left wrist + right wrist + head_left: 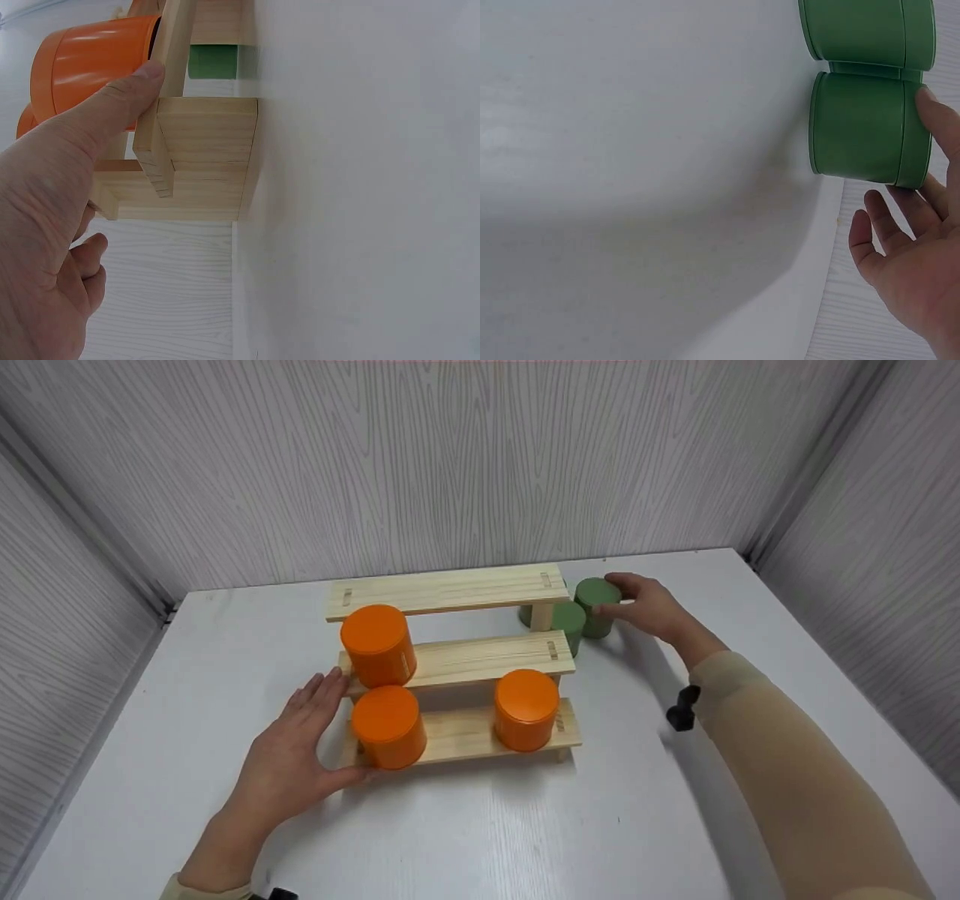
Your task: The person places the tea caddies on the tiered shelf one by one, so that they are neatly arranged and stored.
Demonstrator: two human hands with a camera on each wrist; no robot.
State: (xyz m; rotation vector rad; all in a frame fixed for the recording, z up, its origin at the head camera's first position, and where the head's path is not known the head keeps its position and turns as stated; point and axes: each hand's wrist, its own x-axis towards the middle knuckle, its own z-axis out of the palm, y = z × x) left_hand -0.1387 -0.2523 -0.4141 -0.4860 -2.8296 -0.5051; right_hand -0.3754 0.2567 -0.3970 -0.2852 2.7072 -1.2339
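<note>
A three-tier wooden rack (480,585) stands on the white table. One orange canister (378,649) is at the left of its middle tier; on the bottom tier are a left orange canister (390,729) and a right one (526,711). My left hand (289,761) touches the rack's left side with fairly straight fingers, its thumb (112,101) against the bottom board's edge beside the canister. With thumb and fingers around its lid, my right hand (652,607) holds a green canister (862,127), which appears upright on the table.
Beside the held canister stands another green canister (570,624), close to the rack's right side. A third green canister (525,615) is partly hidden behind the rack. A grey wood-grain panel (450,465) rises at the back, with side panels left and right.
</note>
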